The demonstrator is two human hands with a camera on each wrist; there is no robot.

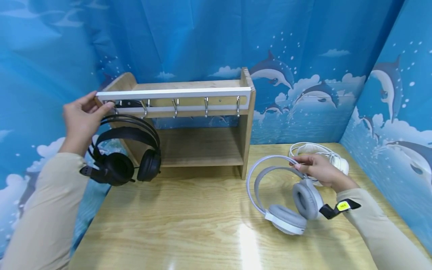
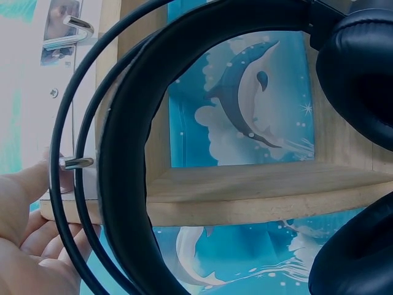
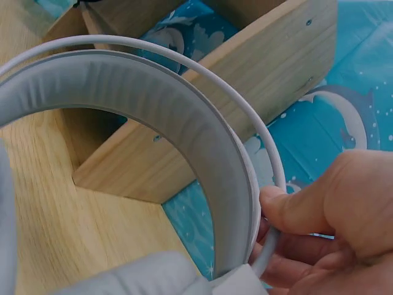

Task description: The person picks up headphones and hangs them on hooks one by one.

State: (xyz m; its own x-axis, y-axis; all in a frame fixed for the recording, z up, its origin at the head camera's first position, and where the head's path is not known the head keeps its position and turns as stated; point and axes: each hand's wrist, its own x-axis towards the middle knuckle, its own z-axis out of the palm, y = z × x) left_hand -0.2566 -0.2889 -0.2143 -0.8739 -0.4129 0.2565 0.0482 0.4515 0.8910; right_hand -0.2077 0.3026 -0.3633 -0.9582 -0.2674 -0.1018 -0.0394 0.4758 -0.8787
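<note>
Black headphones (image 1: 126, 150) hang by their thin outer bands on the leftmost hook (image 2: 77, 163) of a white hook rail (image 1: 175, 92). The rail runs along the upper front of a wooden shelf (image 1: 199, 144). My left hand (image 1: 81, 119) grips the rail's left end, thumb in front and fingers behind, beside the bands. At the right, my right hand (image 1: 318, 169) pinches the outer band of white headphones with grey pads (image 1: 287, 225). These tilt above the table, their ear cups low; whether a cup touches the wood I cannot tell. In the right wrist view, thumb and fingers (image 3: 295, 209) close on the band.
Another white headset (image 1: 339, 163) lies behind my right hand, partly hidden by it. Several bare metal hooks (image 1: 206, 107) line the rail. Pale wooden tabletop (image 1: 189, 217) spreads in front of the shelf. Blue dolphin-print curtains (image 1: 216, 41) stand behind and at both sides.
</note>
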